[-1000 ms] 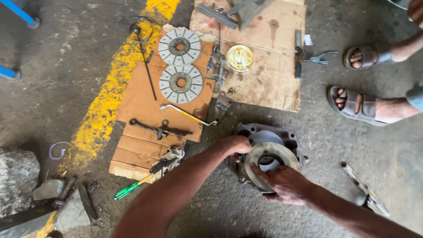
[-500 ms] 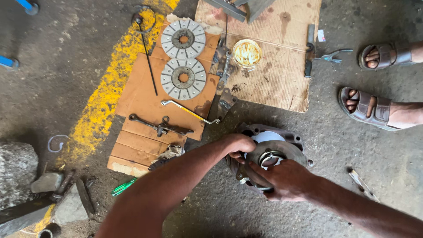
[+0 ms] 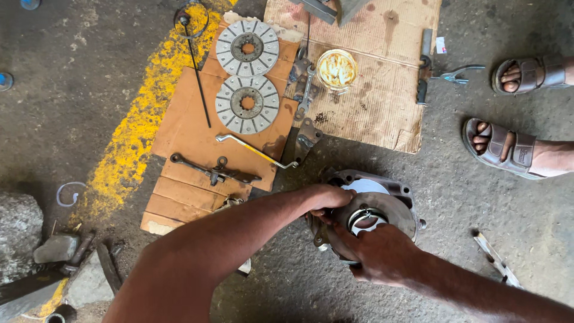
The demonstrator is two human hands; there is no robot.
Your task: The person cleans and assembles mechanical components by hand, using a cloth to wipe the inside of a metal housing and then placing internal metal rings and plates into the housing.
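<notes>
both hands work on one metal housing (image 3: 391,197) on the concrete floor (image 3: 466,263). the left hand (image 3: 326,197) is curled, fingertips gripping the near-left rim of the round plate (image 3: 388,216) seated in the housing. the right hand (image 3: 382,254) is closed over the plate's near edge, thumb beside the bright ring (image 3: 363,216) at its centre. risk, as a judgement: uneven pull from either hand could tilt the plate and jam it, or pinch fingertips against the housing; the loose ring could drop out. count, beyond the left hand: two slotted discs (image 3: 247,42), one grease tub (image 3: 336,69), one yellow-marked rod (image 3: 257,152), one linkage arm (image 3: 212,173), two cardboard sheets (image 3: 382,101). beyond the right hand: two sandalled feet (image 3: 499,146) of another person.
</notes>
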